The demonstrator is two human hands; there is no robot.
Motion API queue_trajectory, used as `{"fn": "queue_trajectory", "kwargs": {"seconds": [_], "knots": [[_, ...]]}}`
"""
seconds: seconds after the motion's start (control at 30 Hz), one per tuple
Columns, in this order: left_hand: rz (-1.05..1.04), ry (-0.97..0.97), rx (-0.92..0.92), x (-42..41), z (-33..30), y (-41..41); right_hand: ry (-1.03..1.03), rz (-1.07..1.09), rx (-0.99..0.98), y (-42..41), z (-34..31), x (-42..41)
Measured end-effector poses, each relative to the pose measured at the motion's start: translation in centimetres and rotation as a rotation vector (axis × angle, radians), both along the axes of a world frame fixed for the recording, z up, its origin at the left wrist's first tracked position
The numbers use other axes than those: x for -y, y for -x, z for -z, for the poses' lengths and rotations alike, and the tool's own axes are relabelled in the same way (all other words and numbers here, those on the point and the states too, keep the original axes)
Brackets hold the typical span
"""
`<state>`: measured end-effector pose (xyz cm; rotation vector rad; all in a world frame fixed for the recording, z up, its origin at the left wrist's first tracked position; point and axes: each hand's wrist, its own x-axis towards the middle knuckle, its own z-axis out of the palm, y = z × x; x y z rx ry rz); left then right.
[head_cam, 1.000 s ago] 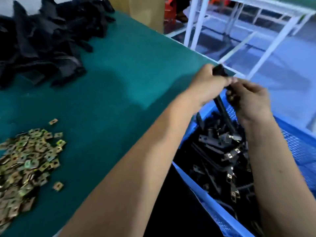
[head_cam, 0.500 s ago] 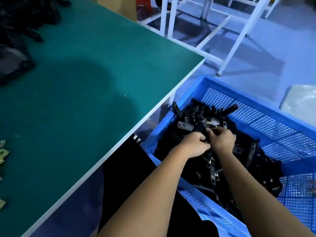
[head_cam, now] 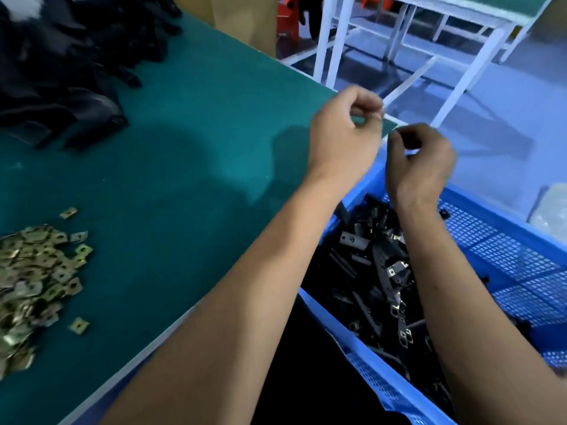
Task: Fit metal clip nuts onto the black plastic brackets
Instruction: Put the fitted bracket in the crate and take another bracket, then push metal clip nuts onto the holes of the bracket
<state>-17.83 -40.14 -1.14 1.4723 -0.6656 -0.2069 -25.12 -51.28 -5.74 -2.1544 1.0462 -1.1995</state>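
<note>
Brass-coloured clip nuts [head_cam: 33, 283] heaped; black brackets [head_cam: 377, 271], seemingly fitted, crated.

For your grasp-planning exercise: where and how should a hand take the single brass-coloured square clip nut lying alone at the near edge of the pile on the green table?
Pinch the lone brass-coloured square clip nut across two opposite edges, coming straight down from above. It lies flat on the green table, apart from the pile of clip nuts, so its sides look free for fingertips. Its finer shape is too small to tell.
</note>
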Motion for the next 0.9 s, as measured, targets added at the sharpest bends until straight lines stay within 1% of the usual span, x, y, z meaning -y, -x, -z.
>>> {"fn": "queue_trajectory", "kwargs": {"seconds": [0.1, 0.17, 0.23, 0.3, 0.33, 0.4, 0.5, 0.6, 0.67, 0.73, 0.83, 0.9], "knots": [[-0.169, 0.017, -0.036, -5.2, -2.1, -3.9, 0.045, -0.248, 0.0, -5.4, -3.5, -5.6], [-0.306, 0.004, -0.076, -9.4, -2.4, -6.4, 0.037, -0.468, -0.061, -9.0, -4.5, -10.4], [-0.453, -0.09, -0.057, -14.0, -2.2, -8.7, 0.024, -0.665, -0.192, -12.2, -4.9, -15.5], [-0.572, -0.216, -0.002, -18.5, -1.7, -10.5, 0.038, -0.803, -0.313, -14.7, -5.1, -20.3], [-0.628, -0.252, 0.005, -20.9, -1.5, -11.2, 0.067, -0.864, -0.352, -15.9, -5.3, -22.7], [-0.74, -0.299, -0.009, -25.8, -1.4, -12.9, 0.192, -0.972, -0.41, -18.2, -5.5, -27.2], [-0.876, -0.361, 0.003, -32.5, -1.3, -14.5, 0.35, -1.068, -0.441, -21.5, -5.6, -32.9], [-1.045, -0.457, 0.058, -38.4, -0.7, -15.3, 0.395, -1.137, -0.484, -24.0, -4.9, -37.6], [-1.155, -0.536, 0.039, -41.7, 0.2, -15.8, 0.332, -1.152, -0.501, -25.4, -4.2, -40.2], [-1.209, -0.547, -0.018, -44.1, 1.4, -15.8, 0.18, -1.112, -0.517, -26.8, -3.6, -41.7], [-1.206, -0.465, -0.07, -45.5, 2.7, -15.4, 0.047, -1.058, -0.554, -28.7, -3.2, -42.0], [-1.197, -0.364, -0.079, -45.8, 3.0, -15.6, -0.094, -1.044, -0.428, -29.2, -3.2, -41.6]]}}
